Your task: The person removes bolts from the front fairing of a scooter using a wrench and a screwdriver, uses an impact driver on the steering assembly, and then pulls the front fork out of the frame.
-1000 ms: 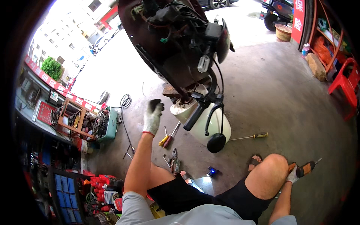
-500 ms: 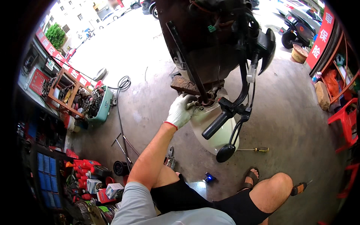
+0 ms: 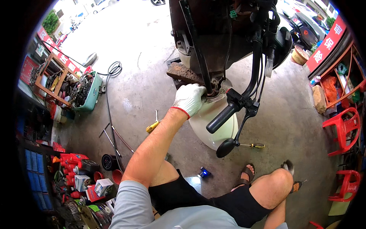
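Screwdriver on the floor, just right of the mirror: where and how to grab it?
Take the screwdriver by its thick yellow-and-dark handle, probably best from above and the right. It lies flat on the floor, handle pointing right, while its thin shaft runs left toward the round mirror, which would likely crowd a left-side approach.

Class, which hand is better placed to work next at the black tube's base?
Probably the left hand: it is beside the base of the black tube; the right hand is by the knee.
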{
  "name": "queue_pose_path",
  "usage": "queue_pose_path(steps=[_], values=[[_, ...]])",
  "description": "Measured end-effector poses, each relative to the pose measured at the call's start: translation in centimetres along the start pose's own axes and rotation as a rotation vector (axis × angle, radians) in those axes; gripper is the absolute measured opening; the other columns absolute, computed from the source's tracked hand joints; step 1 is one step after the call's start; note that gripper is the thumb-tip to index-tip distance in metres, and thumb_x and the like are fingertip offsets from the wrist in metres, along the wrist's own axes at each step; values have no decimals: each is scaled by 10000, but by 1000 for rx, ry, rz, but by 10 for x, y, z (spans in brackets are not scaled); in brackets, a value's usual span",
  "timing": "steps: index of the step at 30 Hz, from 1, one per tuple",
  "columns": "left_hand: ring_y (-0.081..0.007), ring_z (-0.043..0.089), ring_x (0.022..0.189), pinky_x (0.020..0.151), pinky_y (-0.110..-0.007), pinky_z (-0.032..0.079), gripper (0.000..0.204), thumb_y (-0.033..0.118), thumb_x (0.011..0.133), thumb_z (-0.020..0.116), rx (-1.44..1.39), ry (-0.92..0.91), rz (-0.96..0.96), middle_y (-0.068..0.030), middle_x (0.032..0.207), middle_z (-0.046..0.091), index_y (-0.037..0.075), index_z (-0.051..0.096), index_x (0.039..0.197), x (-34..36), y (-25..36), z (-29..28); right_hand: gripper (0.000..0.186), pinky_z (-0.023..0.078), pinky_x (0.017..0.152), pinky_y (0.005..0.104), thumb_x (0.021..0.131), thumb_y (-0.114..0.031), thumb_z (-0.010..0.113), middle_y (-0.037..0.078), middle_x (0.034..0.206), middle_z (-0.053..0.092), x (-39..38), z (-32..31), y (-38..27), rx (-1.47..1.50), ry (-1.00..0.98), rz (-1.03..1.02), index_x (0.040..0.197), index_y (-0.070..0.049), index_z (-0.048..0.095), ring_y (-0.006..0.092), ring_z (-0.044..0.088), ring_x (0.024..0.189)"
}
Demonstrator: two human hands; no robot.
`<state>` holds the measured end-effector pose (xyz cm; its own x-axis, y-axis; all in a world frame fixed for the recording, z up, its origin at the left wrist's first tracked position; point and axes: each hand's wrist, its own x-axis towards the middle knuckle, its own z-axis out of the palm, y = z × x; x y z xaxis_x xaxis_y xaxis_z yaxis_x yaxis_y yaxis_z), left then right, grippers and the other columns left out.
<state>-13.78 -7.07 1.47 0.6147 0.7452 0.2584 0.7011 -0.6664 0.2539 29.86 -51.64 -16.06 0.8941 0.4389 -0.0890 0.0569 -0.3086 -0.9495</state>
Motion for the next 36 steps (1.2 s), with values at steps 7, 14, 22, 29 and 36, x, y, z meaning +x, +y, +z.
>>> queue_pose_path(steps=[7,14,22,29,36], values=[[-317,683,870,768,-449,509,164,144,794,596,149,-3,8,-135,861,702,104,728,882,0,-1,5,274,516,772,291,934,-50,599,59,1085,667,6,30,-75,93,-30,-156,1207,-27,619,144,629,847],[-335,700,829,719,-438,543,159,140,781,599,211,-49,-18,-165,831,710,76,736,830,5,10,1,270,521,792,307,933,-37,592,66,1080,657,4,21,-112,77,-41,-252,1201,-23,620,162,627,889],[-343,713,840,720,-433,564,187,151,802,598,280,-247,-92,-172,864,724,69,756,859,24,24,-10,264,522,836,320,950,-29,571,73,1115,647,-10,42,-159,140,-54,-347,1210,1,609,163,622,953],[-319,718,882,744,-423,573,214,180,794,605,311,-294,-46,-161,917,731,89,766,902,24,27,-14,284,514,870,310,947,-40,588,82,1162,638,-13,49,-144,233,-52,-301,1227,5,599,172,614,999],[-331,719,810,679,-431,570,166,134,768,612,381,-131,32,-163,844,724,70,756,820,12,30,-8,306,519,862,316,948,-65,599,89,1177,638,4,29,-99,281,-73,-222,1247,3,592,175,615,998]])
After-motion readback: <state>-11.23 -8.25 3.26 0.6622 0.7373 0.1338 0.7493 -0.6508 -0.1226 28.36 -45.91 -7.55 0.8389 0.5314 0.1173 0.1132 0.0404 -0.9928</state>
